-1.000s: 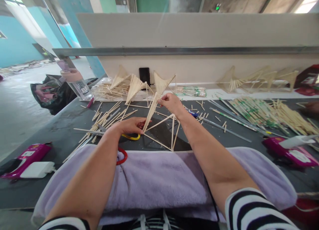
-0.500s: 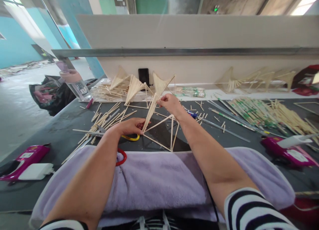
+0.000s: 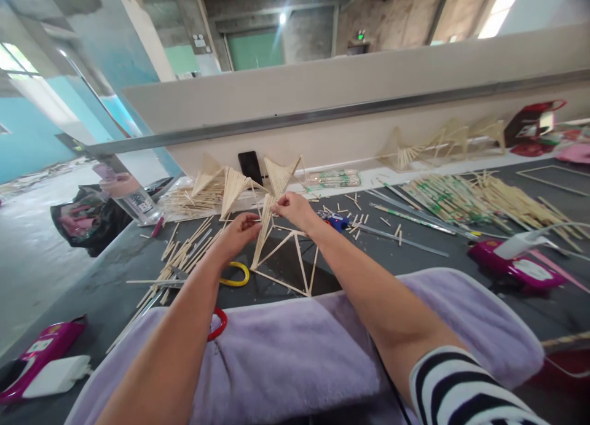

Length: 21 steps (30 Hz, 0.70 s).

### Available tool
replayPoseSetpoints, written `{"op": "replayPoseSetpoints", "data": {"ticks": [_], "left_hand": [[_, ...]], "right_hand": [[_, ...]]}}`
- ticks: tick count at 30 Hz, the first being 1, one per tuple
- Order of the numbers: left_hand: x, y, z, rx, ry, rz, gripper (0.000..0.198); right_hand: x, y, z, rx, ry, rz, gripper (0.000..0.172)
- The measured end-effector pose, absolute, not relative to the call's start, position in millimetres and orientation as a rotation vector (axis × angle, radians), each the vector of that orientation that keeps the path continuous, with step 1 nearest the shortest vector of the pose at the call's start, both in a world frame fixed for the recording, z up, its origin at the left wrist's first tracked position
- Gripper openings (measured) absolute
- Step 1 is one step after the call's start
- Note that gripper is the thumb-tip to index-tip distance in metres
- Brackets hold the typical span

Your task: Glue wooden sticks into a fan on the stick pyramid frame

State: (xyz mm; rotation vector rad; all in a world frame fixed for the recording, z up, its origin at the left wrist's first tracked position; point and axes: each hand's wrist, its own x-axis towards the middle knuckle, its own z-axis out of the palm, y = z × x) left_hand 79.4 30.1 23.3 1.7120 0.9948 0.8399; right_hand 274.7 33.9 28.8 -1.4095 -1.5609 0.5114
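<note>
A frame model of thin wooden sticks [image 3: 282,280] stands on the dark table in front of me, with a narrow fan of close-set sticks [image 3: 262,237] rising on its left side. My right hand [image 3: 295,211] pinches at the upper end of this fan, fingers closed. Left of the fan, my left hand [image 3: 242,231] has its fingers bent together with the tips beside the sticks; whether anything small is between them cannot be made out. Scissors with a yellow handle ring [image 3: 236,283] and a red one [image 3: 218,324] lie partly under my left forearm.
Loose sticks [image 3: 193,244] lie at the left, with bundled sticks [image 3: 454,198] at the right. Finished stick fans [image 3: 282,174], a phone [image 3: 250,167] and a bottle [image 3: 131,198] stand behind. Magenta devices [image 3: 530,271] sit on both sides; a lilac cloth [image 3: 295,345] covers the front edge.
My left hand has risen from the fan's lower corner to beside its upper part. My right hand stays at the upper end. The camera view has tilted and shifted.
</note>
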Motion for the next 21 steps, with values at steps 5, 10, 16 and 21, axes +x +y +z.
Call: {"op": "replayPoseSetpoints", "data": {"ticks": [5, 10, 16, 21], "left_hand": [[111.2, 35.9, 27.0, 1.94, 1.063, 1.022, 0.047], [129.5, 31.0, 20.7, 2.146, 1.231, 1.176, 0.051], [132.9, 33.0, 11.3, 2.37, 1.248, 1.286, 0.055], [131.6, 37.0, 0.2, 2.443, 1.184, 1.383, 0.053]], "right_hand": [[276.3, 35.9, 28.6, -1.417, -1.58, 0.522, 0.026], [277.3, 39.7, 24.3, -1.393, -1.583, 0.528, 0.024], [276.9, 43.5, 21.7, -1.395, -1.57, 0.529, 0.027], [276.5, 42.8, 23.0, -1.418, -1.571, 0.527, 0.03]]}}
